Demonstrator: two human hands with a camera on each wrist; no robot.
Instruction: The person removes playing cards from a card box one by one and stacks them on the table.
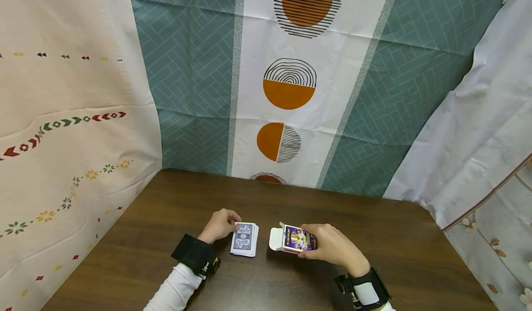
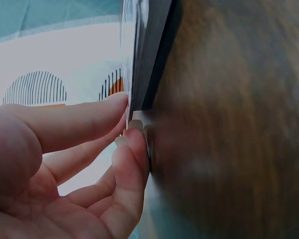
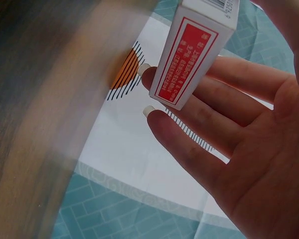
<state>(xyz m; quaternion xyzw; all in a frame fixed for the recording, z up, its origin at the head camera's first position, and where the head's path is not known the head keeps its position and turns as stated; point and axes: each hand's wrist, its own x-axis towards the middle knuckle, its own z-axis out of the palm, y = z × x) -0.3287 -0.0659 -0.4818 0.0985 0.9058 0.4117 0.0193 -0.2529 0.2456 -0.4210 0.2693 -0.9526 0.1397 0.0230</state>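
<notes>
A stack of playing cards (image 1: 244,240) with blue patterned backs lies on the table near its middle. My left hand (image 1: 220,226) is at the stack's upper left corner. In the left wrist view the thumb lies on the top face of the cards (image 2: 150,55) and fingertips press from below, pinching the edge of the upper cards; how many cannot be told. My right hand (image 1: 332,245) grips a purple card box (image 1: 298,238) between thumb and fingers. The box's white flap stands out toward the stack. In the right wrist view, the box's red and white end (image 3: 187,62) shows.
The dark wooden table (image 1: 183,200) carries the cards. Behind it hangs a green and white curtain (image 1: 195,80) with orange circles. A cream patterned cloth (image 1: 75,89) hangs at the left and a white curtain (image 1: 478,131) at the right.
</notes>
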